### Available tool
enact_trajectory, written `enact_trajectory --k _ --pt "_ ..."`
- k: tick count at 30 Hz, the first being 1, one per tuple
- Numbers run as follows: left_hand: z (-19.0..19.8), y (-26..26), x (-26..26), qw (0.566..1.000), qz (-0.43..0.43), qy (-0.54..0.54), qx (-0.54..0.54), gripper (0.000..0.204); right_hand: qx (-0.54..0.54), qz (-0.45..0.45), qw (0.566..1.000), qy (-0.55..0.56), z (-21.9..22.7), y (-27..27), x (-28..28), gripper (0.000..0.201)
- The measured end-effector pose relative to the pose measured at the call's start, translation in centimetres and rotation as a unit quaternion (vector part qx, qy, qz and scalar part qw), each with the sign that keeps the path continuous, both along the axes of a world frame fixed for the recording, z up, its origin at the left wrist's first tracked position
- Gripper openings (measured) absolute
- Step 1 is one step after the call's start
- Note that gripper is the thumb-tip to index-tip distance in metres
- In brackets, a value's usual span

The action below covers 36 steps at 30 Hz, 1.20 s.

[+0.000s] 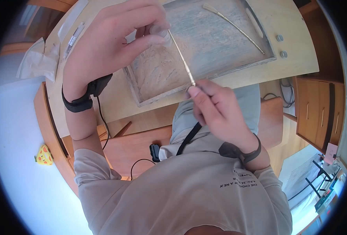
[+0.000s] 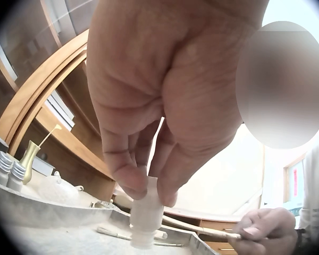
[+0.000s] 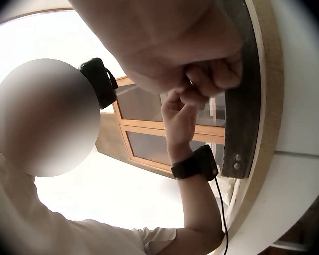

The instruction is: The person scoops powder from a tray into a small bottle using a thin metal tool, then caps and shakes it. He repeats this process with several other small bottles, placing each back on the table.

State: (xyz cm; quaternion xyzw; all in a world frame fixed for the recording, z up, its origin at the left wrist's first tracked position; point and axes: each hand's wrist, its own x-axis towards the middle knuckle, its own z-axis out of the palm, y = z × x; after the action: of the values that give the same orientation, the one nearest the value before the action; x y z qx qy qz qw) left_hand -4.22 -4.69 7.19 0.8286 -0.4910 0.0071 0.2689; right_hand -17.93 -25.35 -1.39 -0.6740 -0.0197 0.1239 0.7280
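Observation:
Between thumb and fingertips my left hand (image 1: 114, 37) pinches a small translucent vial (image 1: 159, 33), held above the tray (image 1: 205, 74). The left wrist view shows the vial (image 2: 147, 215) hanging below the fingertips of the left hand (image 2: 165, 85). My right hand (image 1: 222, 109) grips one end of a thin brass-coloured tool (image 1: 184, 62); its far tip is close to the vial, and contact cannot be told. In the right wrist view the right hand (image 3: 175, 42) has curled fingers that hide what it holds.
A brush (image 1: 236, 27) and a pale stick (image 1: 254, 22) lie in the dusty tray. Two small silver caps (image 1: 279, 38) are right of it. A pen (image 1: 75, 39) and a plastic bag (image 1: 40, 60) lie left. A gold vase (image 2: 29, 162) and white teapot (image 2: 60, 190) stand beyond.

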Motion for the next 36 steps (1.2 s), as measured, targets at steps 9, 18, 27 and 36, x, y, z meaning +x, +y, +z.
enact_trajectory --k 9,18,27,36 --pt "-0.1 -0.2 0.2 1.0 -0.001 -0.009 -0.003 0.02 0.004 -0.039 0.999 -0.008 0.0 -0.1 -0.1 0.026" --pt "0.0 0.0 0.0 1.0 -0.001 -0.02 -0.005 0.02 -0.043 0.013 0.999 -0.019 -0.3 -0.1 -0.1 0.024" --pt "0.0 -0.1 0.2 1.0 -0.009 -0.006 -0.002 0.019 -0.016 -0.016 1.0 -0.012 -0.1 0.2 -0.3 0.023" --pt "0.0 -0.1 0.1 1.0 -0.001 0.004 -0.01 0.019 -0.05 -0.04 0.997 -0.051 -0.2 0.2 -0.5 0.022"
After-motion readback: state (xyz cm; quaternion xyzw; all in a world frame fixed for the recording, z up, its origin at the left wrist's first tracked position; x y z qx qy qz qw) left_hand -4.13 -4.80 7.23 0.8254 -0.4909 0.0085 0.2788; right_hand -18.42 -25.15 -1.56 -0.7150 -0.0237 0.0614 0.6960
